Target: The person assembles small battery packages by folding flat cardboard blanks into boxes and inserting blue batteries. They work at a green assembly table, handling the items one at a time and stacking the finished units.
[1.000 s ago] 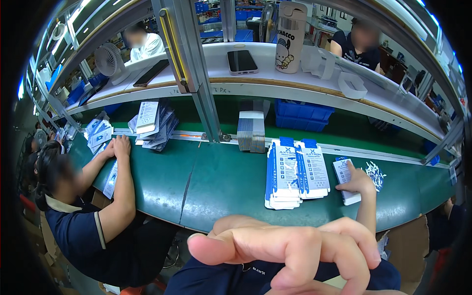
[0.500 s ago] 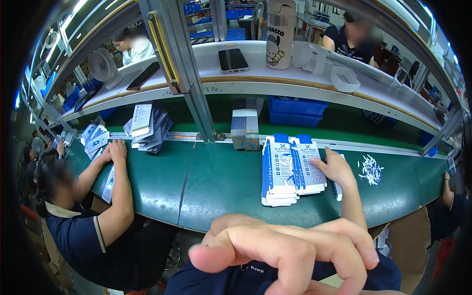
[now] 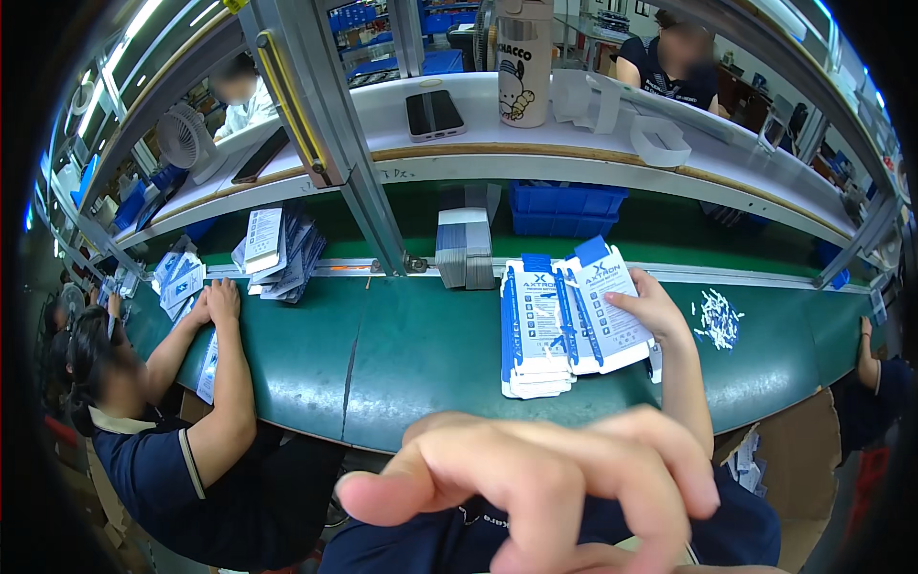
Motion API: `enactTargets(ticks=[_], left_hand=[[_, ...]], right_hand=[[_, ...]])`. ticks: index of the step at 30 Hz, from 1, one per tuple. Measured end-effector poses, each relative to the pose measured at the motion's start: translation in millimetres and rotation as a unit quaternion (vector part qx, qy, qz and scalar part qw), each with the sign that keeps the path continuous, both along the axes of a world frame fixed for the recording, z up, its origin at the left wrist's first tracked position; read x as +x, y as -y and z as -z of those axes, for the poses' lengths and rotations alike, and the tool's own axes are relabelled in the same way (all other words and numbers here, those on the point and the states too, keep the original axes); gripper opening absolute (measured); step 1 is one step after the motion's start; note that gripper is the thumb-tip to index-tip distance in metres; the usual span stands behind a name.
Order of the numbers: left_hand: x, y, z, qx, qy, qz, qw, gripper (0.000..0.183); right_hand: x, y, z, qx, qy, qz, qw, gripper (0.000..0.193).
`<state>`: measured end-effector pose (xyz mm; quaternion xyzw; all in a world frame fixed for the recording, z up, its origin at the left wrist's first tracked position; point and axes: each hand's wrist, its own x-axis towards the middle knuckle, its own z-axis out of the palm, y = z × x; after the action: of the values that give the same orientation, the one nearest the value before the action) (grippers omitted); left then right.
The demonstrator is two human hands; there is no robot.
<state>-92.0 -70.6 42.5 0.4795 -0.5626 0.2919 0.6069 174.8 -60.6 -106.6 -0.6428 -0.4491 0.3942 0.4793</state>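
On the green table, my right hand (image 3: 658,308) pinches the edge of a flat blue-and-white printed carton (image 3: 612,320), thumb on its face and the other fingers mostly hidden. The carton tilts, its top leaning left. Beside it on the left lies a stack of similar cartons (image 3: 540,354), with small blue and white scraps on it. My left hand (image 3: 545,469) is large and blurred, close to the camera, its fingers loosely bent and apart. Nothing shows in it. Right of my right hand lies a heap of small white and blue scraps (image 3: 717,320).
A co-worker (image 3: 182,421) sits at the left by a pile of cartons (image 3: 277,253). Behind the table stand a card stack (image 3: 465,253) and blue bins (image 3: 566,209). The shelf above holds a phone (image 3: 434,115) and a bottle (image 3: 524,77). A cardboard box (image 3: 794,474) stands lower right.
My right hand has closed on the right-hand carton, whose top has tipped up and to the left. My left hand has shifted slightly left and down. The whole view has moved a little.
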Motion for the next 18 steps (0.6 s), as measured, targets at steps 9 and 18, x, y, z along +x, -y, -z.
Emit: enactTargets(ticks=[9,18], left_hand=[[30.6,-41.0,3.5,-0.124,-0.149,-0.747,0.635,0.049],[67.2,-72.2,26.1,-0.074,-0.164,-0.728,0.662,0.041]], right_hand=[[-43.2,19.2,-118.7,0.211,-0.184,-0.113,0.953,0.049],[-47.1,9.2,-126.3,0.288,-0.264,-0.285,0.875,0.093]])
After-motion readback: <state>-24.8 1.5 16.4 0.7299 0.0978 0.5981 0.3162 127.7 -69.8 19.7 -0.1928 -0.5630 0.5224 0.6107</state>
